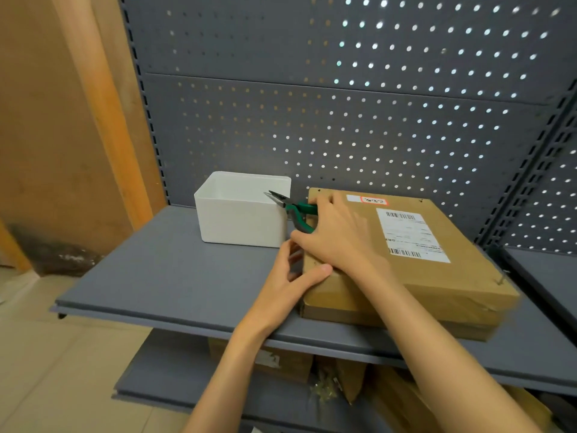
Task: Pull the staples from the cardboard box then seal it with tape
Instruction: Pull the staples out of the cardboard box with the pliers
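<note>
A flat brown cardboard box (443,276) with a white shipping label lies on the grey shelf (162,276). My right hand (337,232) grips green-handled needle-nose pliers (293,207), whose open jaws point left over the rim of the white bin. My left hand (290,282) holds the box's near-left corner, thumb on top and fingers against the left side. A staple (501,280) sticks up at the box's near-right corner. Small staple marks show at the far corners.
A white plastic bin (243,226) stands just left of the box. Grey pegboard (343,104) backs the shelf, with an upright post at the right. Brown cardboard boxes (312,367) sit on the lower shelf. A wooden panel (62,120) stands at the left.
</note>
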`<state>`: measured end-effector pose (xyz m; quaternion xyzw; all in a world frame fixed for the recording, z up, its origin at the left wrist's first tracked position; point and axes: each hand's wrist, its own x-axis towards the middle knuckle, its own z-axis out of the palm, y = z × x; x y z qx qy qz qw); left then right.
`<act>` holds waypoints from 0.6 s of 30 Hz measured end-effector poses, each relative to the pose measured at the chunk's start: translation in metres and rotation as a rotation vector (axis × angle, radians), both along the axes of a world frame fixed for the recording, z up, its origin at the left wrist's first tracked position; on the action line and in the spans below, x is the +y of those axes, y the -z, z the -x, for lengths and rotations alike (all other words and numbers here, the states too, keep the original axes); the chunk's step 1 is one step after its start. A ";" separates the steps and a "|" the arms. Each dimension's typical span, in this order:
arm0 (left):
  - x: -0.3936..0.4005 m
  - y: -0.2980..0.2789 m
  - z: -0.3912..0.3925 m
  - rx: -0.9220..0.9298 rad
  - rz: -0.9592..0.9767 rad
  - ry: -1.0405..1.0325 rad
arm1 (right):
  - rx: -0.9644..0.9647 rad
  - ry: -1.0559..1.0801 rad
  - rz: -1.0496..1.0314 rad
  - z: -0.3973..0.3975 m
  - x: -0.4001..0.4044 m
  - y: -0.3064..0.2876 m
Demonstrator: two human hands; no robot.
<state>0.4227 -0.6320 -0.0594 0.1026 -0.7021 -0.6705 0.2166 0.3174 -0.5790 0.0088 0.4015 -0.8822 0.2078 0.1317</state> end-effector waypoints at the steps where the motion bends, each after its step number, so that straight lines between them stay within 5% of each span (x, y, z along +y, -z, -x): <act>1: 0.000 -0.001 0.000 0.001 0.000 0.001 | -0.013 -0.003 0.015 0.000 0.001 -0.001; 18: 0.001 -0.003 -0.001 0.074 0.046 -0.094 | -0.467 -0.002 0.982 -0.031 0.155 -0.029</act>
